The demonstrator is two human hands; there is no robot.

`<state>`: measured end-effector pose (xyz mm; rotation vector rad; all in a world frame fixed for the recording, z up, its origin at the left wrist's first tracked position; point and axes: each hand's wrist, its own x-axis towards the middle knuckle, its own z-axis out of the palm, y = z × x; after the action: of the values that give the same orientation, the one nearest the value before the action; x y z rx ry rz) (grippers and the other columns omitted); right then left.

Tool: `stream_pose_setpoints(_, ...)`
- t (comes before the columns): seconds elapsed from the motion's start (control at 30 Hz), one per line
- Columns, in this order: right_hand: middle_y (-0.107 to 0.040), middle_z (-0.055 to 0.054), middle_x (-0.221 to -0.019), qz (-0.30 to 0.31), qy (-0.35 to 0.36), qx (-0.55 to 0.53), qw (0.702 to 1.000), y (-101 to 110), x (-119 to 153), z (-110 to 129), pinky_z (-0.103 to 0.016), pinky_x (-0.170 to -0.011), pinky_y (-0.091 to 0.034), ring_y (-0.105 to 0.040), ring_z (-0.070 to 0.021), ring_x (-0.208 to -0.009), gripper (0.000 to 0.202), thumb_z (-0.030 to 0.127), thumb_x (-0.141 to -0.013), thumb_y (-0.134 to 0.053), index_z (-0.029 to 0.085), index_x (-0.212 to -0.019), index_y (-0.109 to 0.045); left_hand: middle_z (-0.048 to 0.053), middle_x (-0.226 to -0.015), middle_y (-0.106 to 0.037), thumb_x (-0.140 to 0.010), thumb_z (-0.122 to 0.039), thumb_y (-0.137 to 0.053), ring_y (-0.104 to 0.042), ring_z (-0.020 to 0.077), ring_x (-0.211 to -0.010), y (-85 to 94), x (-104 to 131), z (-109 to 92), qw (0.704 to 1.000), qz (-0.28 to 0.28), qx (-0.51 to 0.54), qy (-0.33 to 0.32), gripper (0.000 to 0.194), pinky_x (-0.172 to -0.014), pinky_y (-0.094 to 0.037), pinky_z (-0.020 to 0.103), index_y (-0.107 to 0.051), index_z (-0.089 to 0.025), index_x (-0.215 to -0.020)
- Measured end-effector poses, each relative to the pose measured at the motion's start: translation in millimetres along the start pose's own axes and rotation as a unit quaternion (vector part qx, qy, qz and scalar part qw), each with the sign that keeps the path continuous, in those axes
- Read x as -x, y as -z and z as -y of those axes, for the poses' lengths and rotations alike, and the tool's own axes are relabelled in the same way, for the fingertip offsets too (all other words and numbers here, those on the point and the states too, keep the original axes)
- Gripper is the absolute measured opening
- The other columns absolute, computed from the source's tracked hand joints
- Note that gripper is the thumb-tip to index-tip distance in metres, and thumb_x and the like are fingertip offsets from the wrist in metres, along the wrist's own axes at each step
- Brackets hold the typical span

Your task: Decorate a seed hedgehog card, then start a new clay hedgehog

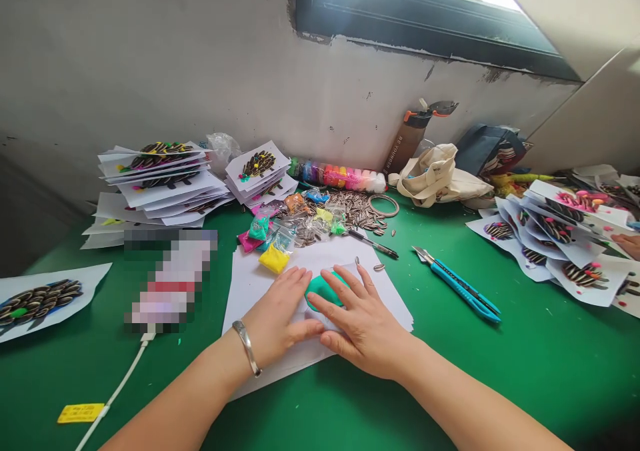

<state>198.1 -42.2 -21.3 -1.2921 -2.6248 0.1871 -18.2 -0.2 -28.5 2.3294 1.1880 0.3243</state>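
A flat teal-green patch point(316, 291), seemingly clay, lies on a stack of white paper point(250, 284) at the centre. My left hand point(283, 314) rests at its left edge, fingers stretched forward, a silver bracelet on the wrist. Over its right part lies my right hand point(357, 314), fingers spread, partly covering the patch. Both thumbs are close together below it. Just beyond the hands are a yellow clay packet point(275, 258) and a black pen point(373, 243). Neither hand is closed round anything.
Blue cutters point(463, 288) lie at right. Seeds point(355, 210), a tape ring point(383, 205), coloured clay tubs point(345, 176), a bottle point(407, 138) and a cloth bag point(440, 174) line the back. Seed pictures stand stacked left point(165, 191) and right point(565, 231). Another person's hand point(627, 244) shows far right.
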Motion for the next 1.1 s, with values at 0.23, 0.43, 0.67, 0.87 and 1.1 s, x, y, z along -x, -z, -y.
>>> stream_pose_setpoints(0.23,-0.029,-0.007,-0.153,-0.006,-0.022,0.006,1.000,-1,-7,3,-0.068,-0.108,-0.009,-0.020,-0.0356,-0.140,0.049,0.054,-0.094,-0.036,0.035,-0.139,-0.042,0.010,-0.145,-0.043,-0.082,-0.041,-0.060,-0.038,0.0285,-0.134,15.7,-2,2,0.999,0.011,0.027,0.028,0.061,-0.108,-0.037,0.044,-0.045,-0.019,-0.137)
stream_pose_setpoints(0.43,-0.031,-0.009,-0.151,0.001,-0.032,0.008,0.999,-3,-16,14,-0.068,-0.108,-0.009,-0.022,-0.0369,-0.139,0.052,0.055,-0.095,-0.031,0.030,-0.138,-0.043,0.010,-0.143,-0.046,-0.080,-0.036,-0.060,-0.038,0.0285,-0.134,13.9,-2,4,0.999,0.014,0.024,0.018,0.058,-0.109,-0.035,0.045,-0.047,-0.019,-0.135)
stream_pose_setpoints(0.67,-0.042,-0.008,-0.144,0.010,-0.037,0.011,0.999,12,-27,8,-0.065,-0.109,-0.012,-0.030,-0.0336,-0.134,0.045,0.051,-0.096,-0.030,0.030,-0.133,-0.048,0.011,-0.144,-0.045,-0.081,-0.029,-0.060,-0.035,0.0286,-0.136,14.0,-2,4,1.000,0.010,0.000,0.000,0.057,-0.110,-0.033,0.047,-0.046,-0.019,-0.135)
stream_pose_setpoints(0.87,-0.044,-0.007,-0.141,0.000,-0.001,0.004,1.000,4,-38,8,-0.063,-0.109,-0.014,-0.037,-0.0295,-0.128,0.036,0.048,-0.096,-0.037,0.030,-0.120,-0.056,0.014,-0.146,-0.041,-0.078,-0.018,-0.062,-0.032,0.0286,-0.137,13.7,-3,3,1.000,0.028,0.002,0.011,0.061,-0.113,-0.029,0.046,-0.045,-0.013,-0.136)
stream_pose_setpoints(1.1,-0.041,-0.008,-0.144,0.000,-0.002,-0.003,1.000,-3,-32,1,-0.065,-0.109,-0.012,-0.030,-0.0323,-0.134,0.042,0.052,-0.096,-0.034,0.029,-0.124,-0.055,0.015,-0.147,-0.040,-0.080,-0.023,-0.063,-0.029,0.0293,-0.138,11.8,-3,4,0.999,0.041,0.008,0.012,0.063,-0.114,-0.027,0.048,-0.041,-0.013,-0.138)
